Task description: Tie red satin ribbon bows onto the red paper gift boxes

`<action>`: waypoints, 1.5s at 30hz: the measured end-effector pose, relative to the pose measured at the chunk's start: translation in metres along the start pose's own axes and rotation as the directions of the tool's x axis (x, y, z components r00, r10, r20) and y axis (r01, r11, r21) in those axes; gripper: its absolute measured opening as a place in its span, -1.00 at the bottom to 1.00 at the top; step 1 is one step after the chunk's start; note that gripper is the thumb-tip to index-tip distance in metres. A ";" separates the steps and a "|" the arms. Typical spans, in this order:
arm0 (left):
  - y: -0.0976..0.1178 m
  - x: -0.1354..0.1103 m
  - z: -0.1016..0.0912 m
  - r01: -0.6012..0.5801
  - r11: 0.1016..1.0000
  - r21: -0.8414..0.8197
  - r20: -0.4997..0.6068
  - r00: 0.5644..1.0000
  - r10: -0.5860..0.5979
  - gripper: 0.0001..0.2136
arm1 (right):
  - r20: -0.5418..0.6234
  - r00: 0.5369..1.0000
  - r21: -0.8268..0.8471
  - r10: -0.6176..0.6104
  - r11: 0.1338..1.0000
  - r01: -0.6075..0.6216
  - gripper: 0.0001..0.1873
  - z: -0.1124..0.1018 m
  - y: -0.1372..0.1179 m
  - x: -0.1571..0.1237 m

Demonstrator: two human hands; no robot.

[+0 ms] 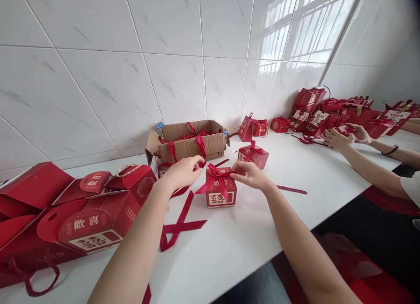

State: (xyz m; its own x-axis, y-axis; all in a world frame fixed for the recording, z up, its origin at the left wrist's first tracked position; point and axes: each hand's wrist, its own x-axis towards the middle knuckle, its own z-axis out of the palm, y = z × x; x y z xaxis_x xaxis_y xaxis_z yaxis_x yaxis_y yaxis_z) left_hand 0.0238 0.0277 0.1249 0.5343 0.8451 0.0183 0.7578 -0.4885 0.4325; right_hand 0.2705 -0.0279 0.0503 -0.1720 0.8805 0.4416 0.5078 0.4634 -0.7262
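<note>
A: How do the two hands stand?

B: The right hand (251, 175) pinches the right side of a ribbon bow (219, 175) between its thumb and finger. The left hand (183, 170) is at the other side of the bow, with its fingers bent; if they pinch something, I cannot tell.

A: And where is the red gift box (212, 200)?

B: It is upright between the hands, a little nearer to the person, on the white table (244, 234). The bow lies over its top (its front shows a double-happiness print).

A: What is around them?

B: Just beyond the right hand there is a second ribbon-tied box (252, 158). Beyond the left hand stands an open cardboard box (187, 150), with red ribbons hanging over its edge. On the near side of the left hand, a loose ribbon (183, 226) lies crossed over itself.

A: And farther away?

B: To the left of the left arm are larger red gift boxes (87, 223). Far to the right of the right hand, a co-worker's hands (339, 138) hold a small red box, before a pile of red boxes (318, 117).
</note>
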 end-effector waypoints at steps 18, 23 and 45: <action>-0.007 0.030 0.042 -0.260 0.965 -0.008 -0.266 0.931 0.249 -0.75 | 0.141 0.983 -0.110 -0.114 0.985 0.130 -0.49 0.013 -0.002 -0.001; -0.009 0.030 0.044 -0.205 0.979 0.004 -0.280 0.939 0.198 -0.74 | 0.238 0.968 -0.178 -0.083 0.976 0.128 -0.38 0.007 -0.009 -0.003; -0.009 0.036 0.051 -0.069 0.997 0.016 -0.294 0.953 0.071 -0.70 | 0.358 0.932 -0.133 -0.049 0.986 0.103 -0.48 -0.006 -0.015 0.000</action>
State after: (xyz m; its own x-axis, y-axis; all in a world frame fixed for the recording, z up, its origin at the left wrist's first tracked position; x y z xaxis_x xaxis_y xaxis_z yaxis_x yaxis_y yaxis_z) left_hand 0.0548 0.0514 0.0755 0.4531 0.8348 0.3127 0.7248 -0.5492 0.4160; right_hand 0.2674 -0.0352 0.0646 -0.4878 0.8337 0.2590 0.5948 0.5346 -0.6003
